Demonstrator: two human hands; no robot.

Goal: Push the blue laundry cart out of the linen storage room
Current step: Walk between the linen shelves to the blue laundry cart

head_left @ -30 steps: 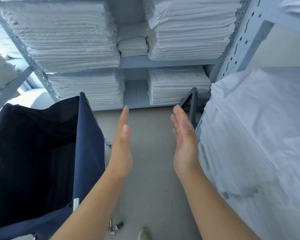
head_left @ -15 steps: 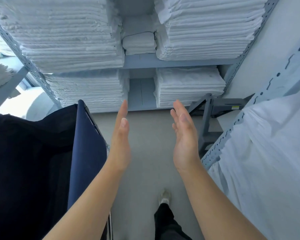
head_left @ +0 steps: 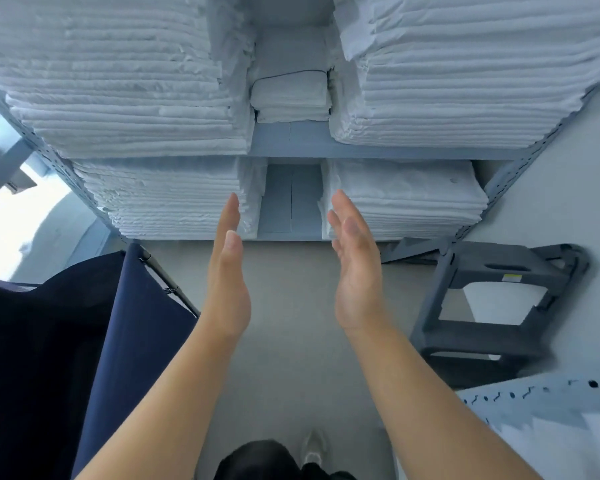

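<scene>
The blue laundry cart (head_left: pixel 132 327), a dark navy fabric bin on a metal frame, stands at the lower left, its inside dark. My left hand (head_left: pixel 227 282) is held flat and upright just right of the cart's near corner, not touching it. My right hand (head_left: pixel 355 268) is raised beside it, palm facing inward, fingers straight and apart from the left hand. Both hands hold nothing.
A grey metal shelf unit (head_left: pixel 361 152) packed with stacks of folded white linen (head_left: pixel 125 109) fills the view ahead. A grey plastic step stool (head_left: pixel 492 306) stands on the floor at right. Another shelf post with linen (head_left: pixel 548 403) is at lower right. Bright opening at far left.
The view has moved closer to the front shelves and turned right, so the cart sits farther left and lower and the step stool shows fully. Both hands keep the same raised, flat pose.
</scene>
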